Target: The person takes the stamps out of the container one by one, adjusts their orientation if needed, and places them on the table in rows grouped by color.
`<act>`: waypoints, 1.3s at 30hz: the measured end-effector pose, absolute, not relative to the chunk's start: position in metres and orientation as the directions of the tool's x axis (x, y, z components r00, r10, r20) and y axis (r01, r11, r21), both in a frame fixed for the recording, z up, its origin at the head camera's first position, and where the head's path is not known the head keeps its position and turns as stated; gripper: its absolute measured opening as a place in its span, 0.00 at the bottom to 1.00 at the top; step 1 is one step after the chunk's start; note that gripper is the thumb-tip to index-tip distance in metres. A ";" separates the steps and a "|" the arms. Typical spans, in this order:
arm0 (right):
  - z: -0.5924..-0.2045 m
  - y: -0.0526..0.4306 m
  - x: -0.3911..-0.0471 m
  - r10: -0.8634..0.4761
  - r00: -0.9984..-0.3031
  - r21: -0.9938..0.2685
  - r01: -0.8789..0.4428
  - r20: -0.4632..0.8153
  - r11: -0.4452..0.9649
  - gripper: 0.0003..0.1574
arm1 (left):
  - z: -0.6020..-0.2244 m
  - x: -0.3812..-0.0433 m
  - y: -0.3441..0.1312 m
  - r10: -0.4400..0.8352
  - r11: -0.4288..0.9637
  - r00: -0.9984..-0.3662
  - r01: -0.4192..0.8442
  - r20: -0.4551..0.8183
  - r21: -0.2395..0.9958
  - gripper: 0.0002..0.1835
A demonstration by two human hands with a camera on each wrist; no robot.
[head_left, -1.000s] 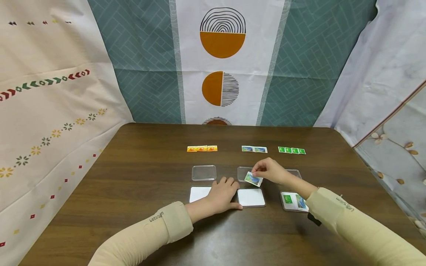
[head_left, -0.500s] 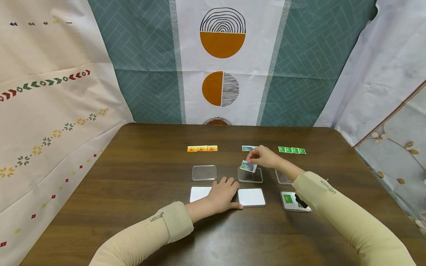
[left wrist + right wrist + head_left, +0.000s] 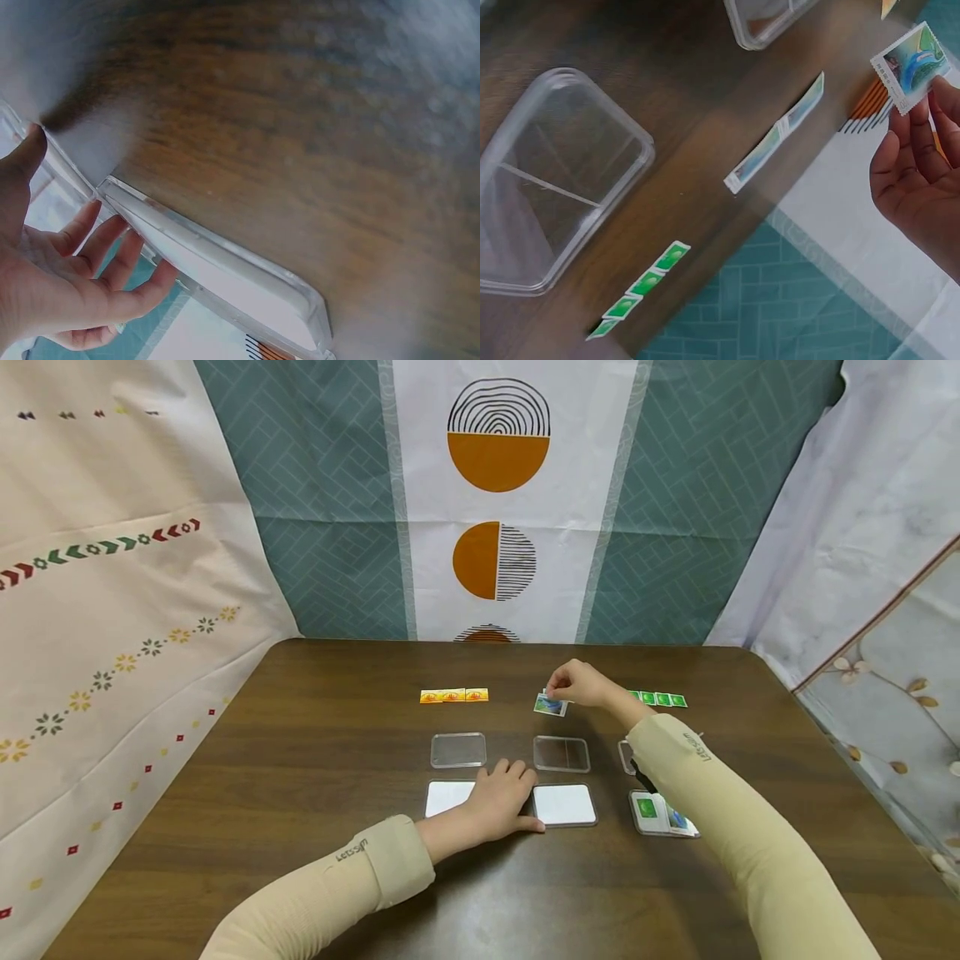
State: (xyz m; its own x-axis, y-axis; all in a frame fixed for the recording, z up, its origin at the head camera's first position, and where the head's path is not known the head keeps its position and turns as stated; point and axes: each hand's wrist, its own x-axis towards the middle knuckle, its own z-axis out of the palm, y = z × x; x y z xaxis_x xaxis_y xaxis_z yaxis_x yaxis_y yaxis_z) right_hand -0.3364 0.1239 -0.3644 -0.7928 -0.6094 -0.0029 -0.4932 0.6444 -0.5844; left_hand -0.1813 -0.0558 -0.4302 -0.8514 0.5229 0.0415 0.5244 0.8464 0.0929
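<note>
My right hand (image 3: 588, 685) pinches a blue-green landscape stamp (image 3: 911, 67) by its edge, at the back of the table. In the right wrist view, two similar stamps (image 3: 759, 156) lie in a row below it; the hand hides them in the head view. My left hand (image 3: 498, 806) rests between two boxes filled with white, the left one (image 3: 447, 797) and the right one (image 3: 564, 805). Its fingers are relaxed and touch the box edges in the left wrist view. A third box (image 3: 639, 824), holding a green stamp (image 3: 647, 808) and blue stamps (image 3: 677, 820), stands near my right forearm.
Orange stamps (image 3: 453, 696) lie in a row at the back left, several green stamps (image 3: 645, 283) at the back right. Transparent lids, the left one (image 3: 458, 735), the middle one (image 3: 561, 738) and the right one (image 3: 646, 161), stand behind the boxes. Curtains (image 3: 322, 527) hang behind the table.
My right hand has carried the pinched stamp away from me and slightly left, from over the middle lid to the blue stamp row. My left hand has stayed in place.
</note>
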 end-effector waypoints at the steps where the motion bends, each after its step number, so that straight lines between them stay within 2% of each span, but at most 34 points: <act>1: -0.364 0.123 -0.339 -0.607 -0.795 -0.584 -0.489 -0.008 0.648 0.06 | -0.430 -0.181 -0.056 0.522 0.847 -0.852 0.524 0.040 0.092 0.31; 7: -0.365 0.113 -0.353 -0.577 -0.814 -0.578 -0.445 -0.057 0.684 0.07 | -0.431 -0.181 -0.055 0.519 0.849 -0.854 0.520 0.035 0.097 0.30; 16: -0.374 0.093 -0.375 -0.601 -0.797 -0.491 -0.501 -0.059 0.712 0.07 | -0.430 -0.179 -0.059 0.509 0.855 -0.860 0.510 0.035 0.098 0.31; 28: -0.379 0.084 -0.392 -0.552 -0.821 -0.483 -0.429 -0.144 0.763 0.07 | -0.429 -0.180 -0.057 0.510 0.855 -0.859 0.511 0.038 0.086 0.31; 34: -0.389 0.082 -0.403 -0.552 -0.816 -0.449 -0.434 -0.171 0.781 0.06 | -0.430 -0.181 -0.057 0.511 0.855 -0.859 0.511 0.033 0.088 0.31; 39: -0.404 0.079 -0.418 -0.509 -0.833 -0.430 -0.387 -0.216 0.816 0.05 | -0.431 -0.181 -0.057 0.513 0.854 -0.858 0.514 0.038 0.079 0.31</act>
State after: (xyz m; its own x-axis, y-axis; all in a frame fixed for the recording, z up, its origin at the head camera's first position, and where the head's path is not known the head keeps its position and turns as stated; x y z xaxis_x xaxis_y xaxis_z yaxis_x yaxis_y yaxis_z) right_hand -0.4183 0.0793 -0.4036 -0.8331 -0.5091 -0.2165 -0.3869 0.8159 -0.4296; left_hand -0.1815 -0.0571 -0.4311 -0.8578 0.5126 0.0379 0.5139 0.8542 0.0787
